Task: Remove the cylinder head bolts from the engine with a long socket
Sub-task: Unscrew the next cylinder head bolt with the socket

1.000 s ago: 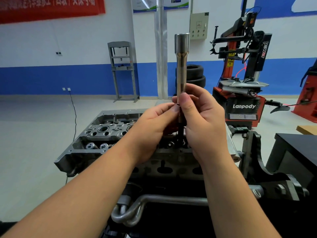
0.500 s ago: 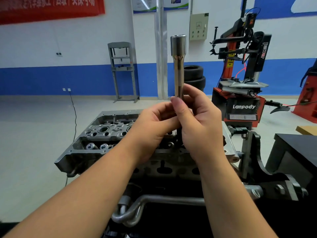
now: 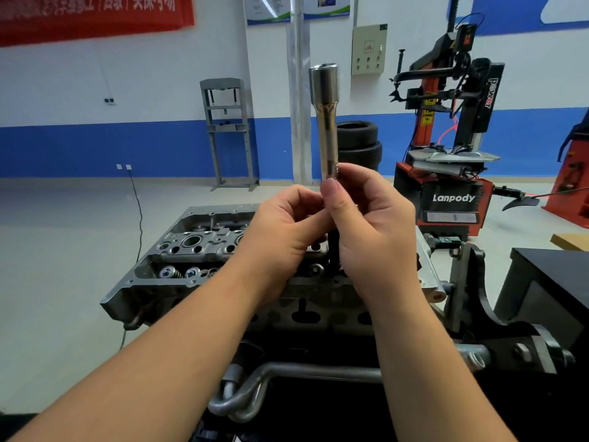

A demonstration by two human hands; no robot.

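Nearest, curved metal pipes (image 3: 255,393) below the forearms. Above the cylinder head (image 3: 191,250), left hand (image 3: 280,231) and right hand (image 3: 376,224) both pinching the long socket (image 3: 326,122), fingers curled round its lower end. Long axis upright, wide end up. Lower end and dark shank (image 3: 333,250) beneath mostly hidden. Far right, tire changer (image 3: 452,199).

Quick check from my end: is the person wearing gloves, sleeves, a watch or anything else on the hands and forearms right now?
No. Both the left hand and the right hand are bare, with no gloves. Both forearms are uncovered as far as the frame shows, with no sleeves in view. No watch, ring, wristband or marking shows on either. Fingernails look short and plain.
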